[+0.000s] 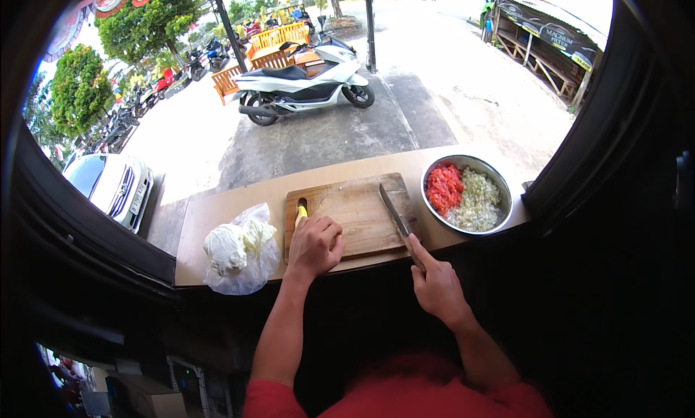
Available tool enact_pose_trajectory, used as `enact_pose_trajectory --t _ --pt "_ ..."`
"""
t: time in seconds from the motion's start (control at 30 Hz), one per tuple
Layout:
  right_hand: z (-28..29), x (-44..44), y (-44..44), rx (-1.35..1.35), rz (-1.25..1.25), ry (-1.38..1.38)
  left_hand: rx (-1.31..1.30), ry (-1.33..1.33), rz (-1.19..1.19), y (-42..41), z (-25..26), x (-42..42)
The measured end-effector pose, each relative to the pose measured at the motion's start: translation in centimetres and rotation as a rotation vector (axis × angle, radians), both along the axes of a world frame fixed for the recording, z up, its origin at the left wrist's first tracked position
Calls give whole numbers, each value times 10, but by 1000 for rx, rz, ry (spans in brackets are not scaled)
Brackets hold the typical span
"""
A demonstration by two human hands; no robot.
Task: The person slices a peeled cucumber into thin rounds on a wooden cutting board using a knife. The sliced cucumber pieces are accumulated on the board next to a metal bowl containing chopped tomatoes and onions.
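Observation:
A wooden cutting board point(358, 211) with a handle slot at its left lies on a narrow counter. My left hand point(316, 244) rests on the board's left part, fingers curled down, beside a small yellow thing point(301, 213) at the slot; what is under the fingers is hidden. In my right hand point(438, 287) is the handle of a kitchen knife point(393, 209), its blade angled over the board's right side. To the right stands a round metal bowl point(507, 214) holding chopped red pieces point(444, 189) and pale green-white chopped pieces point(476, 201), side by side.
Left of the board, pale cabbage pieces point(225, 248) lie on a clear plastic bag point(244, 279). The light wooden counter point(190, 255) borders a window-like opening. Outside stand a white scooter point(309, 81), a white car point(111, 184) and orange benches point(279, 37).

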State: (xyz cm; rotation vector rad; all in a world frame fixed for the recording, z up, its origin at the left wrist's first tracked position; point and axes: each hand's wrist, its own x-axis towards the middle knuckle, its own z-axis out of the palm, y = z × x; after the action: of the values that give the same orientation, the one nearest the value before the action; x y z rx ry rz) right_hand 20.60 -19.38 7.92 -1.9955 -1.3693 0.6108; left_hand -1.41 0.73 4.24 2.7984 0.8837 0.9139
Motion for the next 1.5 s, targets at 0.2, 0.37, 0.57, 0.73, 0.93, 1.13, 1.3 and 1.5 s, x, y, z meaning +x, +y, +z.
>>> enact_pose_trajectory --t 0.2,0.37,0.57,0.73,0.93,1.13,1.3,1.5 --pt "-8 21 -6 90 40 401 -158 -73 220 37 -5 39" --pt "-21 39 -9 210 56 394 -271 -106 384 62 1 59" --pt "-26 54 -8 187 65 530 -420 -51 466 71 12 80" --pt "-14 53 -8 156 40 604 -211 -91 419 68 -11 80" --pt "-18 52 -11 224 0 619 -253 -65 139 34 -15 97" --pt "-27 48 -16 91 15 861 -298 -345 36 -28 -12 99" --pt "-50 37 -9 138 -4 1177 -99 -136 -95 -60 -7 105" --pt "-49 29 -5 197 -23 1239 -72 -36 -34 -65 -16 96"
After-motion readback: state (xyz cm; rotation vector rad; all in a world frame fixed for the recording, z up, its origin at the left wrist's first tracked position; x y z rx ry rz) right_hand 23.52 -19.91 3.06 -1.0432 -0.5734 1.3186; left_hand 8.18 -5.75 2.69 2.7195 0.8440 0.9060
